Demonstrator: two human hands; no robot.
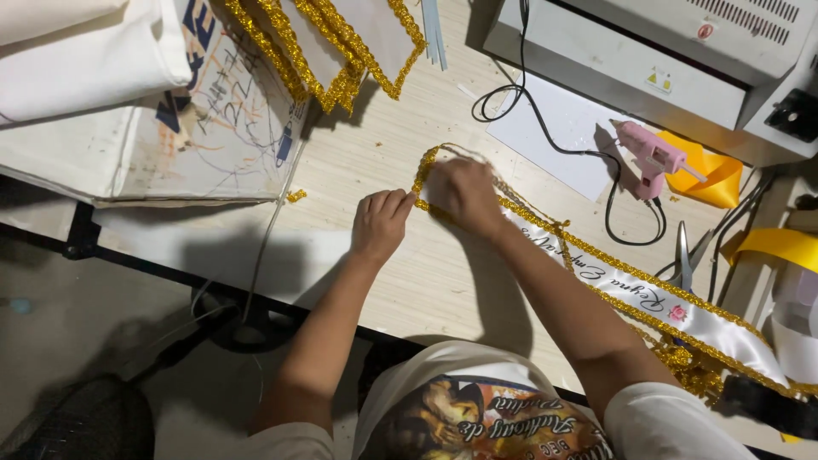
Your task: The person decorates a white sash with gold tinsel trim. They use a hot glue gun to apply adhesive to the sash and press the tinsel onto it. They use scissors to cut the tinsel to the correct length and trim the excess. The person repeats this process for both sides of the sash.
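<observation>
Your right hand (464, 194) presses flat on the end of the white sash (682, 311) with gold trim. Your left hand (381, 223), fingers curled, pinches its edge on the table (400, 128). No containers show.

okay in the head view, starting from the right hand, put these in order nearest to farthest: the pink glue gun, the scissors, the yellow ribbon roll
From the right hand:
1. Glue gun, off to its right on the white sheet.
2. Scissors, farther right, beside the sash.
3. Yellow ribbon roll, at the right edge.
</observation>
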